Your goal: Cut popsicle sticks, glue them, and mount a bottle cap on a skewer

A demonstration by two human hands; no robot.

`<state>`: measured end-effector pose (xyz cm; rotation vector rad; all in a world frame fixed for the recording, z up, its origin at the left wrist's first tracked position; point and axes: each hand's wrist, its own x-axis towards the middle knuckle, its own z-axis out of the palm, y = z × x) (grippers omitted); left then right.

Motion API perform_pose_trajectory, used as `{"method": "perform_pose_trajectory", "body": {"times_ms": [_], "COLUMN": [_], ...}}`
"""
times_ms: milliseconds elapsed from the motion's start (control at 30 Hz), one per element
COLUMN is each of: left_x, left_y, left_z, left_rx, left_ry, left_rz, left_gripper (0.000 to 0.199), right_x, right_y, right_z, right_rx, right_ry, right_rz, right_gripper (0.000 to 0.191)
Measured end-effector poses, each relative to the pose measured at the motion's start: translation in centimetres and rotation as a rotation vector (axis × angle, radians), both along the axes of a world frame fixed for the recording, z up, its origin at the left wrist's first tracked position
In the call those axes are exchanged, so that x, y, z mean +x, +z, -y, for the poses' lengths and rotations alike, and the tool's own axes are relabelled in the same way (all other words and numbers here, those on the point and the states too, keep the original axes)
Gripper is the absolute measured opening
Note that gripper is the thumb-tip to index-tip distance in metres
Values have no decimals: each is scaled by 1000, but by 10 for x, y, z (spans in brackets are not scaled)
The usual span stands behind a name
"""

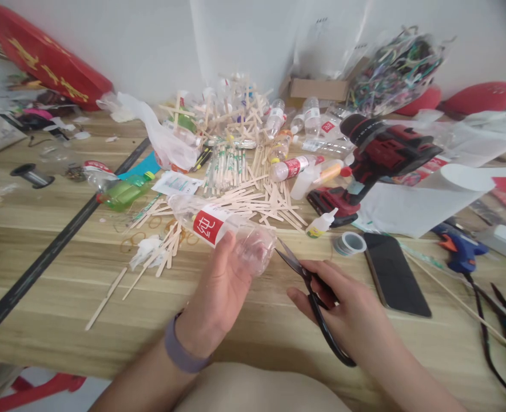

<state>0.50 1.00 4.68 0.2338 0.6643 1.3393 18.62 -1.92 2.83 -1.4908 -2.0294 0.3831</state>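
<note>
A clear plastic bottle (184,209) with a red and white label lies tilted in my left hand (220,286). The fingers wrap behind it, and the thumb presses near the label. My right hand (342,309) grips a pair of black-handled scissors (308,277). Their blades point up and left, slightly parted, close to the bottle's right end; whether they touch it I cannot tell. Behind the bottle, many wooden craft sticks (253,200) are spread over the wooden table (150,337).
A red and black cordless drill (373,154), a glue bottle (321,223), a roll of tape (349,244) and a phone (396,274) stand or lie to the right. Farther right is a blue glue gun (462,249). A black bar (51,257) crosses the left side.
</note>
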Motion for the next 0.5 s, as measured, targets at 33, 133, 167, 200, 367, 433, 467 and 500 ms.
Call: {"method": "perform_pose_trajectory", "body": {"times_ms": [33,133,167,200,367,433,467,500], "left_x": [0,1,1,0,1,2,3,3], "left_y": [-1,-5,-6,-7,-7,-7,-7,-7], "left_z": [0,0,0,1,5,8,9,9], "left_rx": [21,66,71,77,172,176,157,126], "left_ry": [3,14,20,26,28,37,40,42], "left_rz": [-7,-32,-43,-56,-173,-213,-224,-228], "left_gripper": [24,27,28,31,39,39,41,43], "right_x": [0,1,1,1,0,1,1,2], "right_y": [0,0,2,3,6,4,2,0], "right_z": [0,1,2,2,-2,-5,-7,-8], "right_rx": [-20,-91,-119,-149,-238,-224,-197,-155], "right_ry": [-6,-23,-20,-13,13,10,9,6], "right_rz": [-5,-29,-44,-63,-136,-140,-134,-110], "right_gripper": [27,28,28,27,23,22,22,21]}}
